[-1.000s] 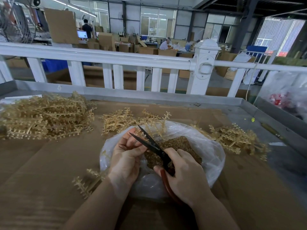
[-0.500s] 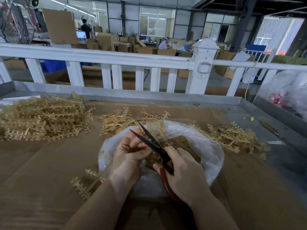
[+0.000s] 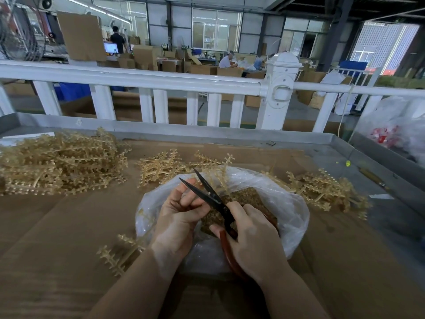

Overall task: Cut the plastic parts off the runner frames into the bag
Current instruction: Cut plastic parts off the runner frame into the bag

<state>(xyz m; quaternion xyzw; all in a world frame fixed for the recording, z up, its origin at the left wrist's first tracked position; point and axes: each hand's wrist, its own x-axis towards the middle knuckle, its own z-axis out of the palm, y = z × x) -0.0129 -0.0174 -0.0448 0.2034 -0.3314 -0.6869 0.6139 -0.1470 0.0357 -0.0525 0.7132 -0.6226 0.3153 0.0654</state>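
So that cut parts drop into the open plastic bag, the left hand pinches a runner frame above it while the right hand, fingers curled round the red handles, holds the scissors with blades apart.

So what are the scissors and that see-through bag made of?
The scissors: the blades look like dark, dull metal, thin and pointed; the reddish handles look smooth, probably plastic or painted. The bag: thin clear plastic film, judging by its crinkles, shine and the small cut pieces showing through.

Clear bag of tan, seemingly cut parts
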